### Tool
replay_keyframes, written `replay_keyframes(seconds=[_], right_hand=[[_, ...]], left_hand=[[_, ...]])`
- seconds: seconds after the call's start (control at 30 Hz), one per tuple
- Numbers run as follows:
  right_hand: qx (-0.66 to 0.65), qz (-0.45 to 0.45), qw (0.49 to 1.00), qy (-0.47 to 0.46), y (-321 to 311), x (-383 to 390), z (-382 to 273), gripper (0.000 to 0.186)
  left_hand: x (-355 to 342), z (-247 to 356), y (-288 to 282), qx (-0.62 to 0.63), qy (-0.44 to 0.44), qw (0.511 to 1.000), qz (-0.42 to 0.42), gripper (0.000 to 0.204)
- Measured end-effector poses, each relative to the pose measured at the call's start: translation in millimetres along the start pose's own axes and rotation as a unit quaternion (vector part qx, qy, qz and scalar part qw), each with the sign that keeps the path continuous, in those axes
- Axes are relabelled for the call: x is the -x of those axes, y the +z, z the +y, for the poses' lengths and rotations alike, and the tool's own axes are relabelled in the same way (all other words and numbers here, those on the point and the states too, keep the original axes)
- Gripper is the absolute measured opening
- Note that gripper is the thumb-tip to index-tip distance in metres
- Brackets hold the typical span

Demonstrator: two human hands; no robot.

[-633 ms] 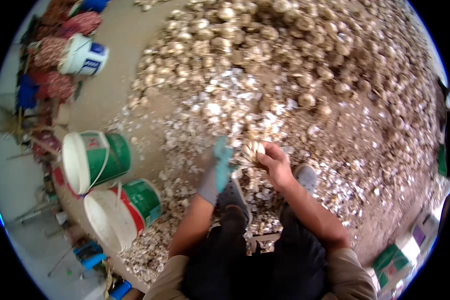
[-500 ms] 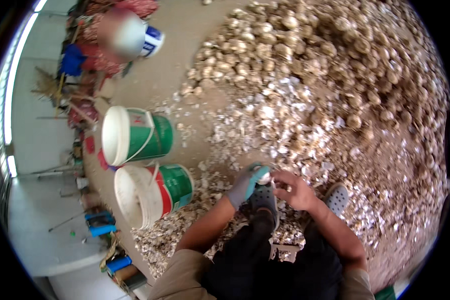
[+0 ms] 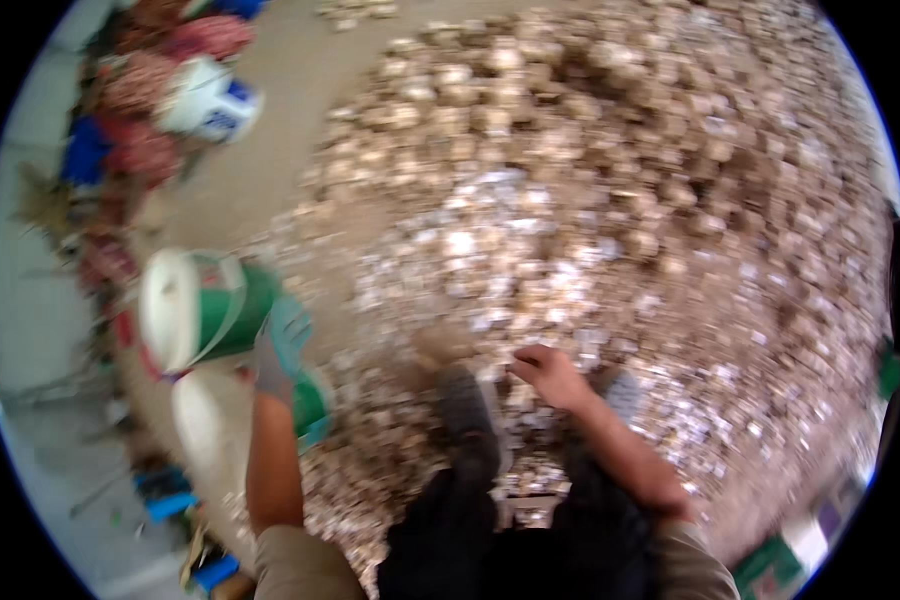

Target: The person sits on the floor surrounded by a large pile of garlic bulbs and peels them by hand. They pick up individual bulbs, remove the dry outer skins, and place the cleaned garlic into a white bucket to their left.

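Observation:
My left hand (image 3: 283, 345), in a grey and teal glove, is stretched out over the two green-and-white buckets. Motion smears its fingers, and whether they hold anything does not show. The farther bucket (image 3: 232, 308) lies beside it; the nearer bucket (image 3: 202, 425) is partly covered by my glove and wrist. My bare right hand (image 3: 550, 375) hovers above the littered floor between my shoes, its fingers curled in; any small thing inside them is hidden. Ahead of both hands spreads a heap of garlic bulbs (image 3: 610, 130), with white papery skins (image 3: 470, 260) strewn on its near side.
My two grey clogs (image 3: 465, 400) stand among the skins. A white-and-blue bucket (image 3: 210, 100) sits at the far left near reddish mesh sacks (image 3: 140, 85). Blue items (image 3: 165, 490) line the left wall. A green box (image 3: 770, 570) is at the lower right.
My left hand has swung left from in front of me to the buckets, away from the right hand. It held a pale garlic bulb before. The view has shifted too.

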State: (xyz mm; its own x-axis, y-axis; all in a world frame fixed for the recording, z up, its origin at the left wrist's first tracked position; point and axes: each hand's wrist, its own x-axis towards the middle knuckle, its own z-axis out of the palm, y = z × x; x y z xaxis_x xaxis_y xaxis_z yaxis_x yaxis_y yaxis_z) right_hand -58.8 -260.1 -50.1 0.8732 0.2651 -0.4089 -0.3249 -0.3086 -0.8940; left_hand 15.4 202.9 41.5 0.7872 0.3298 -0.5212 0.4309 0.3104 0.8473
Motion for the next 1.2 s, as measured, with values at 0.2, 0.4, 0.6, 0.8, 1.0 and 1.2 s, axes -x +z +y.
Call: replay_keyframes(seconds=[0.2, 0.4, 0.6, 0.8, 1.0, 1.2], right_hand=[[0.130, 0.409, 0.894, 0.126, -104.3, -55.0, 37.9, 0.046], [0.311, 0.216, 0.898, 0.225, -169.1, -100.9, 8.1, 0.038], [0.063, 0.137, 0.988, 0.022, -80.2, -82.0, -31.9, 0.023], [-0.086, 0.150, 0.979, -0.105, -16.1, -42.1, -52.5, 0.050], [0.089, 0.155, 0.963, -0.200, -21.6, -35.4, -58.6, 0.020], [-0.068, 0.157, 0.969, -0.180, -5.1, -30.7, -70.1, 0.013]], left_hand=[[36.8, -169.2, 158.7, -0.268, 0.012, 0.932, -0.242, 0.041], [80.0, -191.4, 258.6, -0.270, 0.002, 0.875, -0.402, 0.037], [73.5, -172.2, 296.8, -0.018, -0.219, 0.935, -0.280, 0.079], [57.1, -172.1, 272.4, 0.176, -0.183, 0.935, -0.247, 0.053], [78.6, -128.1, 282.2, 0.259, -0.319, 0.876, -0.253, 0.053], [73.0, -147.6, 268.8, 0.234, -0.352, 0.882, -0.208, 0.044]])
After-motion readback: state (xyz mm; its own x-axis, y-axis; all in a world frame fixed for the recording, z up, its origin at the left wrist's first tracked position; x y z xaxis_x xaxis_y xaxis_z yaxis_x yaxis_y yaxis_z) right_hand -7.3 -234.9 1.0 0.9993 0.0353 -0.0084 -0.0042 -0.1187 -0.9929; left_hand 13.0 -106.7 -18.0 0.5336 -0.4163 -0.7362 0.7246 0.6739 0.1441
